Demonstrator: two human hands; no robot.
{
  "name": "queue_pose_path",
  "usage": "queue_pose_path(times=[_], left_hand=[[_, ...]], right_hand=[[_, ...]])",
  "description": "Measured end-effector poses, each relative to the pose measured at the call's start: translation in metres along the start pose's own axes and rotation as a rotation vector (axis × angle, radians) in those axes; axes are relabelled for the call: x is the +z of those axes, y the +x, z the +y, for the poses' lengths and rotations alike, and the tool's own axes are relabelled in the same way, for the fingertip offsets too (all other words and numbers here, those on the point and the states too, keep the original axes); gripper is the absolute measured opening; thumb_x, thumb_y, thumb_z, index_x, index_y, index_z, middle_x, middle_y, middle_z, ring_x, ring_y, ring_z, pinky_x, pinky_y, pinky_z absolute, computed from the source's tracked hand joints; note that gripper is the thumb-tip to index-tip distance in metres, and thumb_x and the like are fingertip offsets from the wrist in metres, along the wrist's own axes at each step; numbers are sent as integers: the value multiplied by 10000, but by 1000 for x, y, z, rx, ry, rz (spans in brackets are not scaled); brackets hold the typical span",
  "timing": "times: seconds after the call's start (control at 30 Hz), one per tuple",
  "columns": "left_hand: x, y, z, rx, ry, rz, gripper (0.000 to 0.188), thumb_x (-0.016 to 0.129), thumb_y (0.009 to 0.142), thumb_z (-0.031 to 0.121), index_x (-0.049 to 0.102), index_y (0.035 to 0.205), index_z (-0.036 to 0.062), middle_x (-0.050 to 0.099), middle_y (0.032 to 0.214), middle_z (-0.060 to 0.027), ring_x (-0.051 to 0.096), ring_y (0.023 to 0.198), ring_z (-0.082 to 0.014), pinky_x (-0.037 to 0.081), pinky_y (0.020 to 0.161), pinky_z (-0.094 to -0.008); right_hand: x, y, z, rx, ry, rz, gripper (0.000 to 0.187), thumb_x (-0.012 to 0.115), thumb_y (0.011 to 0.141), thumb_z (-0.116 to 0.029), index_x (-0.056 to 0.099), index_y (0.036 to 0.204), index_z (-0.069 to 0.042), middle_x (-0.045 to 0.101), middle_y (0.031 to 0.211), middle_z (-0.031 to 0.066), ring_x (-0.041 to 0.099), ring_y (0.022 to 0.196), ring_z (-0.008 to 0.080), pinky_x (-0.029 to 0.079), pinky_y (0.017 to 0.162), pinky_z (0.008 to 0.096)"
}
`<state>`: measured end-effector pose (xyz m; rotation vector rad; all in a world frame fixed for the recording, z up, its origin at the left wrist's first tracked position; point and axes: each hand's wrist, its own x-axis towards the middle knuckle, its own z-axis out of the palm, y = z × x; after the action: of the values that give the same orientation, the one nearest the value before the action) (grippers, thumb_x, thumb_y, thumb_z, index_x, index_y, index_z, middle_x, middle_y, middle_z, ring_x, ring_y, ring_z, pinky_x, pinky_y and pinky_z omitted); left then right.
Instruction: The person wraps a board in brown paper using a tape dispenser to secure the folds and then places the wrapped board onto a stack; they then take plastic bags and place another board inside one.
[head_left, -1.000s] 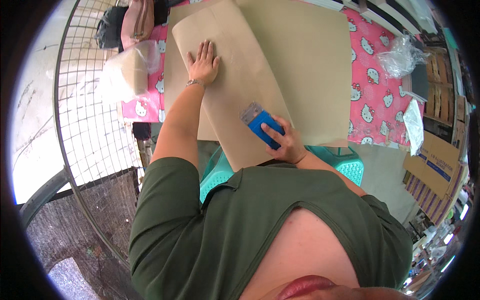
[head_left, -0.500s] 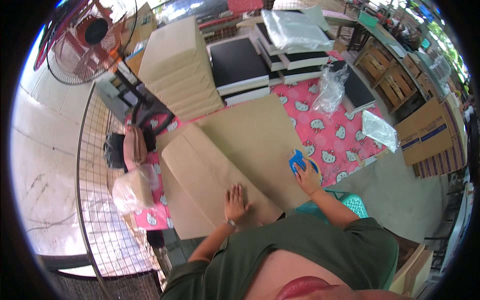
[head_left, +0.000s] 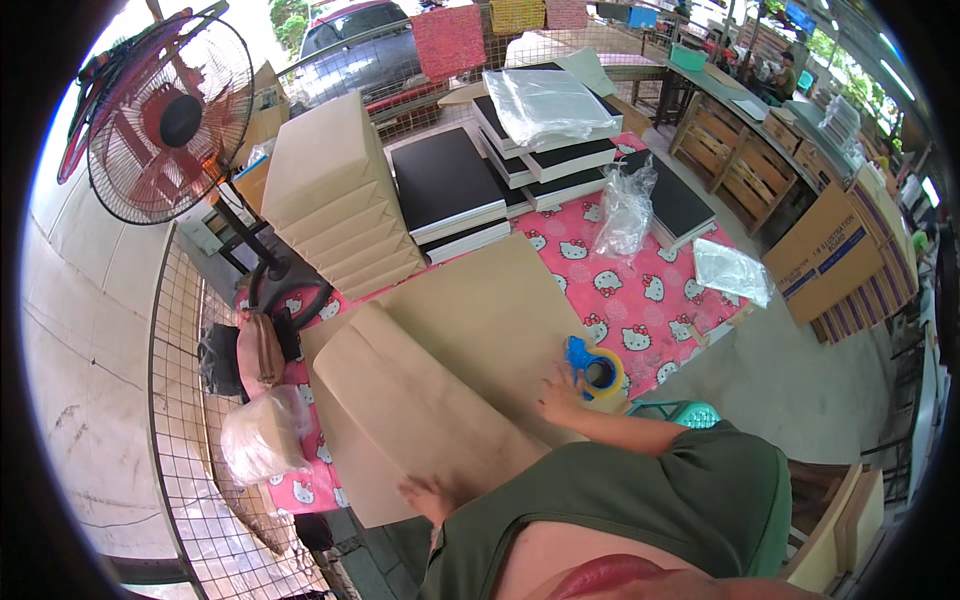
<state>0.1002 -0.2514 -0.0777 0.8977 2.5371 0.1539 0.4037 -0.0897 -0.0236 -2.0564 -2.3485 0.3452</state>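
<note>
Across the table lies a large brown kraft paper sheet (head_left: 500, 285), with a flat bundle wrapped in brown paper (head_left: 420, 380) set slantwise on it. My left hand (head_left: 428, 497) is at the near left edge of the bundle, fingers apart and slightly smeared by motion. Farther right, my right hand (head_left: 562, 398) rests over the paper with its fingers spread. Right beside those fingertips stands a blue tape dispenser (head_left: 577, 352) with a yellow-edged tape roll; whether the fingers touch it I cannot tell.
Behind the sheet rise a stack of brown-wrapped packages (head_left: 335, 200) and several black-covered books (head_left: 445, 180). Clear plastic bags (head_left: 625, 215) lie on the pink patterned tablecloth (head_left: 640, 300). At left are a standing fan (head_left: 180, 122), a pink pouch (head_left: 262, 350) and a plastic-wrapped block (head_left: 265, 440).
My right hand has let go of the tape dispenser and shifted left of it. My left hand has slid nearer and left along the wrapped bundle. The view has tilted up.
</note>
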Motion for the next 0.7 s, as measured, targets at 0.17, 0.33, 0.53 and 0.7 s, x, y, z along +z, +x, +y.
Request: queue_pose_path(times=[0.17,0.33,0.53,0.7], left_hand=[[-10,45,-12,-11,-1163,-211,668,371,975,466,275,1410,-33,333,1423,-256,378,1290,-338,335,1045,-425],[-10,57,17,-126,-1353,-372,611,380,960,473,446,1271,-48,534,1239,-191,559,1067,-290,469,892,-374],[-14,89,15,-336,-1322,-183,654,536,862,445,496,1198,-114,564,1170,-232,591,1009,-313,490,836,-412],[-69,62,54,-343,-1235,-71,687,578,818,420,466,1215,-129,564,1168,-236,593,999,-322,492,835,-420]], right_hand=[[61,76,-46,-48,858,-379,699,563,872,-467,395,1363,1,343,1424,250,325,1330,378,287,1076,465],[59,117,-118,-10,771,-610,931,587,811,-542,218,1435,42,264,1472,262,306,1352,364,303,1083,432],[25,101,-173,245,826,-586,1115,673,710,-555,102,1461,40,175,1508,258,228,1389,368,262,1113,424],[4,104,-171,194,895,-579,1107,670,711,-540,100,1462,39,147,1515,257,212,1395,363,252,1121,411]])
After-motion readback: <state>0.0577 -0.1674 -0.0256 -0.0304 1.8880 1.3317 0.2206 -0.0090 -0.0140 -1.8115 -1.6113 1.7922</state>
